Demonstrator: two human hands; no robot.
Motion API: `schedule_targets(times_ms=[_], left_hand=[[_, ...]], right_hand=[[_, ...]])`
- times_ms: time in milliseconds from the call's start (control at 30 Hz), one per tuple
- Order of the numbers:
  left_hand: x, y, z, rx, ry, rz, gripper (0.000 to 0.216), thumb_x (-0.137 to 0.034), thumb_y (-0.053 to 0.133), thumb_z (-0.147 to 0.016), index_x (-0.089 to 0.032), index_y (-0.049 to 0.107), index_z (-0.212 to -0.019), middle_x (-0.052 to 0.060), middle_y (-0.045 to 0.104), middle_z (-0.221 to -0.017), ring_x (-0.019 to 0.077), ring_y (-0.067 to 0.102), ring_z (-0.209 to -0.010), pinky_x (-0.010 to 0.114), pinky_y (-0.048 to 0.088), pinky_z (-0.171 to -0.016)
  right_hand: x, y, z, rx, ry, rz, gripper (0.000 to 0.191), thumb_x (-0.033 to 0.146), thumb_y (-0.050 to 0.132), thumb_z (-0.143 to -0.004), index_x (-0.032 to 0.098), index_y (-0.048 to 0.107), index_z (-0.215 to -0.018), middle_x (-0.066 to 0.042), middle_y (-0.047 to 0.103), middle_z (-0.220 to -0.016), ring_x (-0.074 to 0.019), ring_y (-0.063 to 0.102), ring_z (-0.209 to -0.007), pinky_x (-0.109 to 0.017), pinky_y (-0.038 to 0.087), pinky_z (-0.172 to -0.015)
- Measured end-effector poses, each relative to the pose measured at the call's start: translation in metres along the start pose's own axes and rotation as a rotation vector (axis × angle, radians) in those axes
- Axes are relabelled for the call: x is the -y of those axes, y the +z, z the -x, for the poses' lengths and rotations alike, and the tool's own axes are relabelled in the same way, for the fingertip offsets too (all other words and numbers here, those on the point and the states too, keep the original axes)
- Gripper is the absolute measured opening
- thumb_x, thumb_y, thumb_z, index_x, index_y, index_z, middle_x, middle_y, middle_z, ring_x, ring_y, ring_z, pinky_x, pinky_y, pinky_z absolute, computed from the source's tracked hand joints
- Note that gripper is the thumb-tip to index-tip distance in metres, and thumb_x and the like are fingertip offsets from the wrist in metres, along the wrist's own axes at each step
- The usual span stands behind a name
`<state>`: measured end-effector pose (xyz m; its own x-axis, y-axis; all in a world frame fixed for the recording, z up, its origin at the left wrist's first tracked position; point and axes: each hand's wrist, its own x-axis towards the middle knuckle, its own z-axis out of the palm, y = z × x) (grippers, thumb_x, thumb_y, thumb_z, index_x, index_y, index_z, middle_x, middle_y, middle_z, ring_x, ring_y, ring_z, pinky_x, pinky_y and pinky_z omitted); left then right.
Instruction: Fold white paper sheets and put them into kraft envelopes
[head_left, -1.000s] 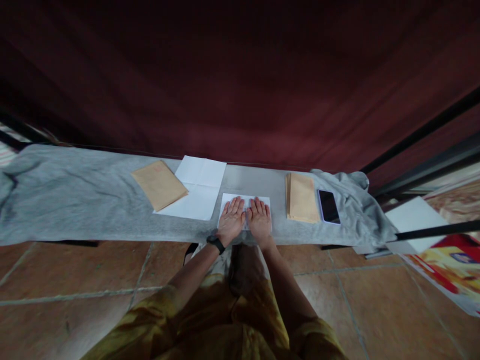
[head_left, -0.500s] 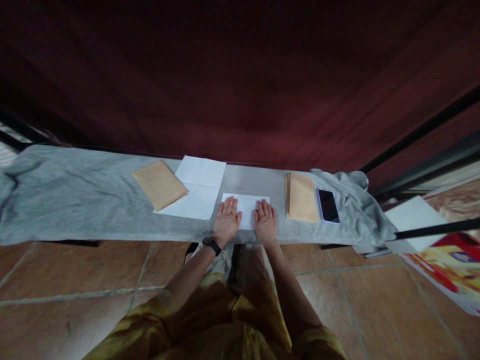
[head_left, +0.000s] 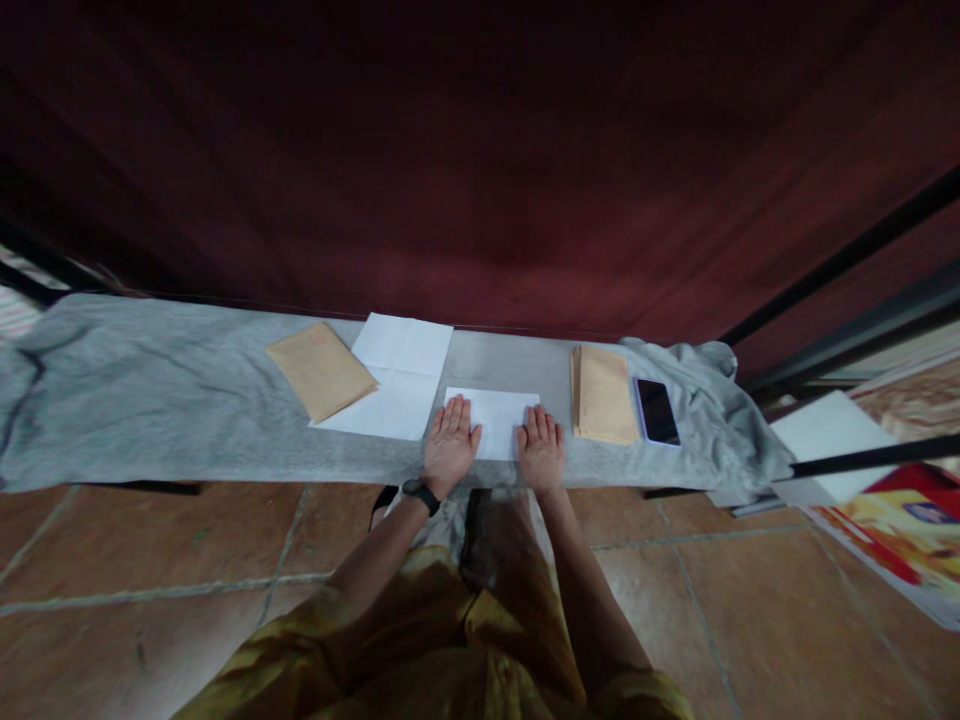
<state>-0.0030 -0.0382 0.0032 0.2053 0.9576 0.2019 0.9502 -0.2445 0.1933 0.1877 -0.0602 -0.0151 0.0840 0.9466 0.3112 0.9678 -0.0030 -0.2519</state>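
A small white folded sheet of paper (head_left: 498, 424) lies flat on the grey cloth in front of me. My left hand (head_left: 451, 446) rests palm down over its left edge, fingers stretched out flat. Over the right edge lies my right hand (head_left: 541, 450), also flat and palm down, with the fingers slightly apart. Neither hand grips anything. Left of my hands is a larger creased white sheet (head_left: 407, 358), its left part covered by a brown envelope (head_left: 321, 372). A stack of brown envelopes (head_left: 604, 394) sits to the right of my right hand.
A phone (head_left: 658, 412) with a purple edge lies right of the envelope stack. Grey cloth (head_left: 172, 390) covers the narrow table and bunches up at its right end. Behind hangs a dark red curtain (head_left: 480, 200). Black metal bars (head_left: 847, 250) stand at the right.
My right hand has slid slightly to the right and towards me, out to the paper's right edge. My left hand has shifted slightly left. The paper stays in place.
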Motion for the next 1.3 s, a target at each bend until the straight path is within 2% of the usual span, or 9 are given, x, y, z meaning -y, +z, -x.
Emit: schedule_targets(times_ms=[200, 533, 733, 867, 1067, 1300], left_hand=[[-0.001, -0.005, 0.000, 0.018, 0.001, 0.010, 0.061, -0.038, 0.028, -0.101, -0.004, 0.037, -0.151, 0.015, 0.034, -0.158, 0.0235, 0.027, -0.150, 0.042, 0.020, -0.124], [0.001, -0.004, 0.000, 0.014, 0.007, 0.002, 0.061, -0.039, 0.028, -0.101, -0.003, 0.037, -0.151, 0.016, 0.032, -0.159, 0.0244, 0.026, -0.150, 0.042, 0.019, -0.124], [0.001, -0.002, 0.000, 0.016, 0.002, 0.009, 0.061, -0.039, 0.030, -0.101, -0.004, 0.037, -0.151, 0.015, 0.030, -0.160, 0.0244, 0.024, -0.151, 0.043, 0.019, -0.124], [0.000, -0.002, 0.000, 0.013, 0.002, 0.029, 0.062, -0.038, 0.032, -0.100, -0.006, 0.035, -0.153, 0.015, 0.031, -0.160, 0.0252, 0.025, -0.150, 0.046, 0.021, -0.124], [-0.001, -0.003, 0.000, 0.001, 0.003, 0.025, 0.061, -0.038, 0.032, -0.100, -0.007, 0.035, -0.152, 0.014, 0.032, -0.159, 0.0253, 0.026, -0.150, 0.045, 0.022, -0.123], [0.000, -0.004, 0.000, 0.002, 0.015, 0.006, 0.061, -0.038, 0.032, -0.100, -0.006, 0.036, -0.152, 0.015, 0.033, -0.159, 0.0255, 0.027, -0.150, 0.046, 0.023, -0.123]], right_hand=[[-0.003, -0.005, 0.005, -0.001, 0.028, 0.025, 0.053, 0.039, 0.029, -0.105, 0.015, 0.042, -0.150, -0.014, 0.046, -0.153, -0.0297, 0.039, -0.140, -0.051, 0.024, -0.116], [-0.013, -0.011, 0.014, 0.087, 0.129, 0.045, 0.054, 0.037, 0.028, -0.103, 0.015, 0.042, -0.151, -0.011, 0.043, -0.155, -0.0285, 0.037, -0.142, -0.049, 0.022, -0.118], [-0.016, -0.011, 0.011, -0.026, 0.182, -0.041, 0.053, 0.031, 0.035, -0.100, 0.010, 0.043, -0.148, -0.018, 0.043, -0.154, -0.0293, 0.039, -0.141, -0.049, 0.031, -0.114], [-0.008, -0.010, 0.003, -0.051, 0.096, -0.070, 0.054, 0.024, 0.038, -0.098, 0.009, 0.039, -0.150, -0.019, 0.040, -0.155, -0.0294, 0.034, -0.144, -0.050, 0.031, -0.114], [0.019, -0.005, -0.004, 0.001, -0.082, -0.110, 0.051, 0.027, 0.036, -0.102, 0.009, 0.042, -0.149, -0.015, 0.040, -0.157, -0.0272, 0.033, -0.145, -0.047, 0.029, -0.117], [0.029, 0.004, -0.002, 0.041, -0.073, -0.084, 0.048, 0.031, 0.038, -0.103, 0.013, 0.045, -0.147, -0.015, 0.042, -0.155, -0.0261, 0.038, -0.143, -0.046, 0.027, -0.118]])
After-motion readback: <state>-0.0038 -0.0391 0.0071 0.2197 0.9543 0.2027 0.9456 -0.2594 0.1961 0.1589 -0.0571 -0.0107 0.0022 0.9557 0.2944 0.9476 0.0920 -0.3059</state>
